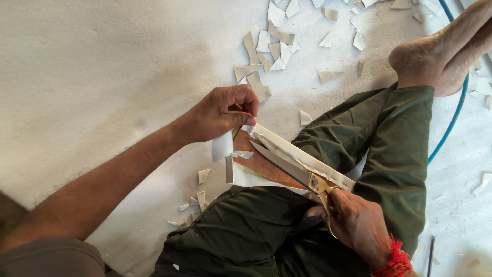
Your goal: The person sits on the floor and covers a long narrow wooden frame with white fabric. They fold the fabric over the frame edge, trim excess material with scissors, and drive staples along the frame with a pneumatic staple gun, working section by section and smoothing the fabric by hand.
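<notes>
While the left hand (220,115) pinches the sheet (287,154) taut, keep the right hand (359,225), closed on the scissors (294,172), cutting steadily along the edge.

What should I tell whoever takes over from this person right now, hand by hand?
Left hand: pinching the far end of the flat cream and brown piece resting across the lap.
Right hand: gripping the brass handles of the scissors, blades open along the piece's cream edge.
Done: many cut-off scraps lie on the white floor, more beside the knee.
Left: the cut along that edge is not finished.
</notes>
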